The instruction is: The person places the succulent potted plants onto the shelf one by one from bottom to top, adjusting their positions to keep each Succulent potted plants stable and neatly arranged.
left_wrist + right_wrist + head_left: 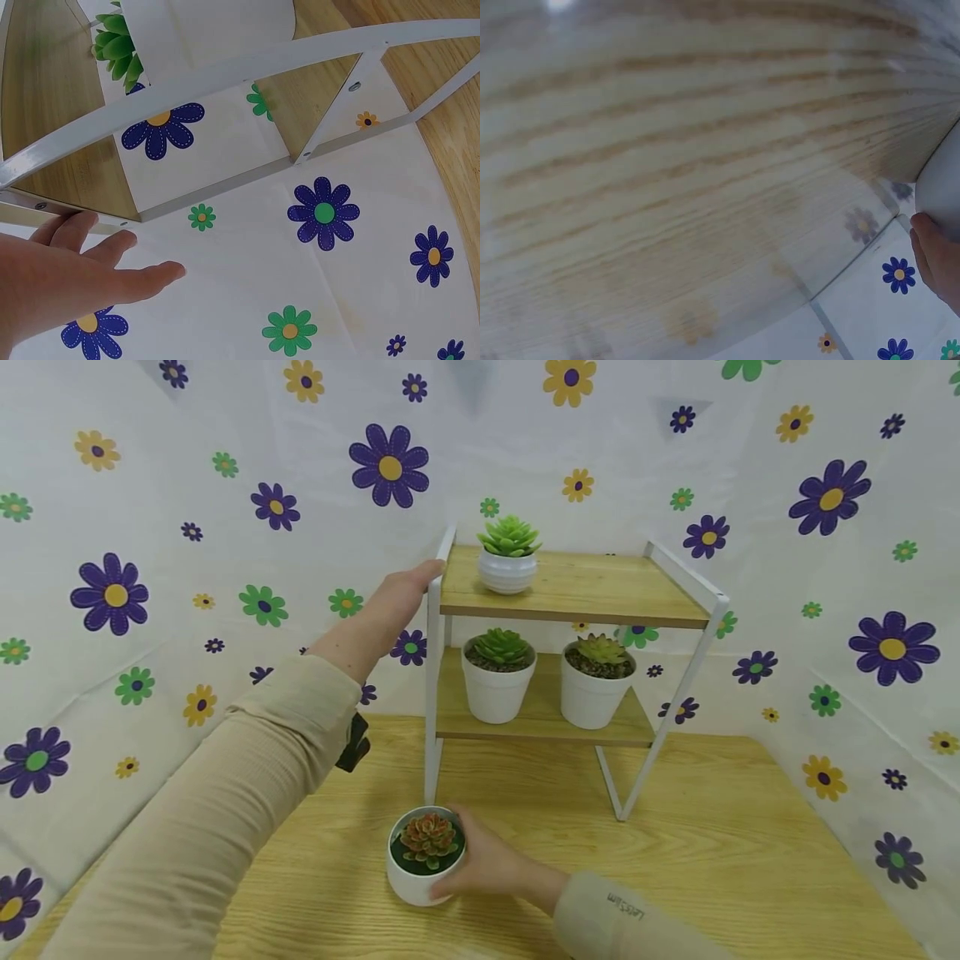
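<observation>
My right hand (486,858) grips the right side of a potted succulent (427,842), a round white pot with a red-green plant, low over the table's front left. In the right wrist view only a strip of the white pot (941,184) and a few fingers show. My left hand (405,596) touches the upper left side of a two-tier shelf (600,589) with a white frame. Seen from the left wrist, the fingers (112,247) are mostly extended against the white frame (210,199).
A bright green succulent in a ribbed white pot (507,568) stands on the top tier. Two succulents in tapered white pots (497,693) (592,697) share the lower tier. The shelf stands on a wooden table (712,860), with flower-patterned sheeting (765,568) behind.
</observation>
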A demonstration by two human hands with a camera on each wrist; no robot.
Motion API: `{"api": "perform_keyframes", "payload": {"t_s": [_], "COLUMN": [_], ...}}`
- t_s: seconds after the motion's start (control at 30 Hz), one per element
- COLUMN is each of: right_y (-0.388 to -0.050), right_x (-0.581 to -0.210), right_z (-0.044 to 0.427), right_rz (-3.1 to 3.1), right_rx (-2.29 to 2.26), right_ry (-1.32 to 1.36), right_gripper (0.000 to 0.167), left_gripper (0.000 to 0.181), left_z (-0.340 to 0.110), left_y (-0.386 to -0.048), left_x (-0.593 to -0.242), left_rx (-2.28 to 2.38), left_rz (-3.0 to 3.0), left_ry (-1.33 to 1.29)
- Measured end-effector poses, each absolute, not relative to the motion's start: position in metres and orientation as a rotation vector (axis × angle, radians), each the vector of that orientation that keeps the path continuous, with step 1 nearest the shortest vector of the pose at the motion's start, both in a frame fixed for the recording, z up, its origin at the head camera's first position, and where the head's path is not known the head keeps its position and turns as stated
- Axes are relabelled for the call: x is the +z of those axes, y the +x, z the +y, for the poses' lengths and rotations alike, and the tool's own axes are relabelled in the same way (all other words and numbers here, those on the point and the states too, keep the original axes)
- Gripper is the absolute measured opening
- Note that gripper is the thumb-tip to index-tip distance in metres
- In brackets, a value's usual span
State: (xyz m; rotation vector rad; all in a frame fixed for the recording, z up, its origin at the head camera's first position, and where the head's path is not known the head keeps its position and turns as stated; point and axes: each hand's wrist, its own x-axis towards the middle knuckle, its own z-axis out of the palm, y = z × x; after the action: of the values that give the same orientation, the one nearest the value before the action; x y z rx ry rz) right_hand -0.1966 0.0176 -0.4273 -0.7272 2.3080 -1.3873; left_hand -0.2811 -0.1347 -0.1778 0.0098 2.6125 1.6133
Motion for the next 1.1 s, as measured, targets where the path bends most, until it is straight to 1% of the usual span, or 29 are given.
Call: {"api": "perform_keyframes", "payload": {"t_s": [0.27, 0.57, 0.87, 1.1], "right_y": [-0.194, -0.188, -0.184, -0.183], "right_x": [-0.431, -0.424, -0.397, -0.364], "right_z": [0.031, 0.071, 0.121, 0.158], "right_rz": [2.369, 2.316, 2.306, 2.393], "right_rx": [-1.364, -1.413, -1.413, -1.395], "right_ry": [-0.687, -0.690, -0.642, -0.617], "right_gripper": [0.095, 0.095, 0.099, 0.098], "left_gripper": [0.068, 0.068, 0.066, 0.067], "left_z": [-0.134, -0.135, -0.133, -0.134], "left_y": [-0.281, -0.280, -0.282, -0.284], "left_x": [-0.179, -0.179, -0.179, -0.180], "left_rx": [1.619, 1.620, 1.629, 1.644], "left_rz": [2.611, 2.614, 2.609, 2.603], "left_ry": [0.012, 0.022, 0.019, 0.015]}}
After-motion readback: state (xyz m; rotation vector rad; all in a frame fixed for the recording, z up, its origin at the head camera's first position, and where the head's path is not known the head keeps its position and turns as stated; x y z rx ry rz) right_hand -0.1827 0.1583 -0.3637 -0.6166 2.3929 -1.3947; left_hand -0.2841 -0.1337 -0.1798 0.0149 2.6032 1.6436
